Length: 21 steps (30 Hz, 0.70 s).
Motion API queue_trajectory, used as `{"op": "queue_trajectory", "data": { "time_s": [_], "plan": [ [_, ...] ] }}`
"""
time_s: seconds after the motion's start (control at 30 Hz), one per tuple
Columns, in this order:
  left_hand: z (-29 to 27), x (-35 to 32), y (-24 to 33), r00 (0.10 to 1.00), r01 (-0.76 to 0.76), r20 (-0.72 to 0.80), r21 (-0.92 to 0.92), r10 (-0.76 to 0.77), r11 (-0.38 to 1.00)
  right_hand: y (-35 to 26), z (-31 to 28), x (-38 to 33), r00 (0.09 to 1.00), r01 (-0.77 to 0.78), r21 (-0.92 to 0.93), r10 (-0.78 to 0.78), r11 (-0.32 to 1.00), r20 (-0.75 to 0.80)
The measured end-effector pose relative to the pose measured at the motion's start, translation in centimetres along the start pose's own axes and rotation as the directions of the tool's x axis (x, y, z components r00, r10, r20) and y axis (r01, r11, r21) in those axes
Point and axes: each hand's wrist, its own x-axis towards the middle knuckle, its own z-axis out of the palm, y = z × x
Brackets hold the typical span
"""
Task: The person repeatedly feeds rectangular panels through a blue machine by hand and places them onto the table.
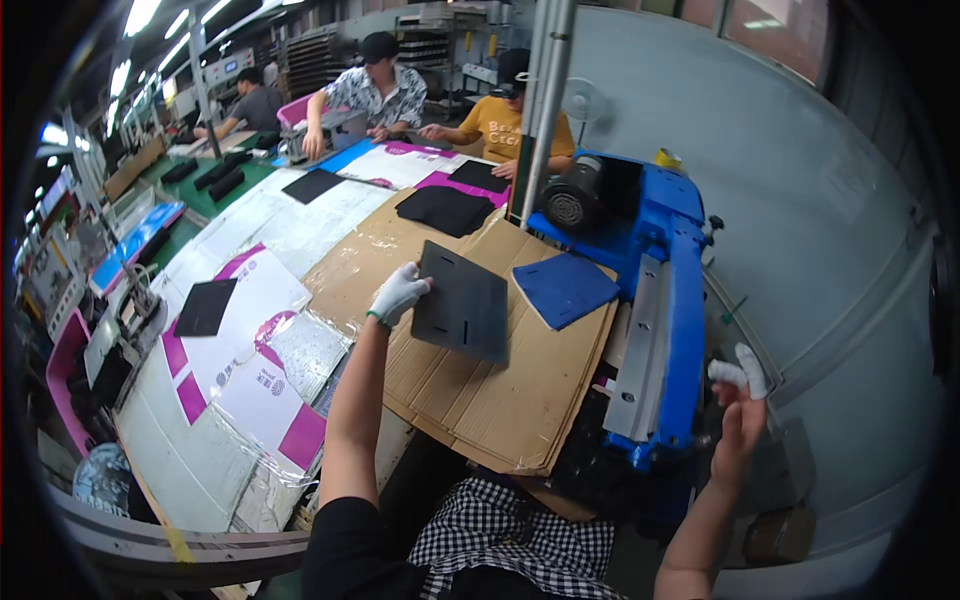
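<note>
My left hand, in a white glove, grips the left edge of a dark grey rectangular sheet with narrow slots cut in it. The sheet is tilted above a brown cardboard sheet. A blue rectangular piece with a small slot lies on the cardboard, just right of the dark sheet. My right hand is raised at the right, beyond the blue machine. White covers sit on some of its fingertips; its fingers are apart and I see nothing in them.
A stack of black pieces lies at the cardboard's far end. Single black pieces rest on the white-and-purple sheets to the left. A metal post rises beside the machine. Co-workers sit across the table.
</note>
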Motion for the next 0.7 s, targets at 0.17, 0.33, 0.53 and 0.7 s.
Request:
{"op": "queue_trajectory", "data": {
  "time_s": [0.17,0.33,0.53,0.7],
  "plan": [
    [4.3,-6.1,12.5,0.971,-0.237,-0.071,-0.240,0.227,0.941,2.9,-4.6,1.6,0.939,-0.339,0.206,0.345,0.918,0.006],
    [13.9,-7.8,21.0,0.942,-0.165,0.162,-0.543,0.295,0.823,4.0,-7.6,2.1,0.912,-0.392,0.293,0.410,0.872,-0.001],
    [25.8,-9.5,26.4,0.869,-0.050,0.417,-0.463,0.267,0.885,2.7,-11.5,-0.5,0.954,-0.054,0.450,0.179,0.891,-0.241],
    [30.2,-7.5,28.2,0.784,-0.185,0.538,-0.276,0.311,0.943,3.1,-15.8,-0.8,0.936,0.034,0.455,0.131,0.890,-0.327]
  ]
}}
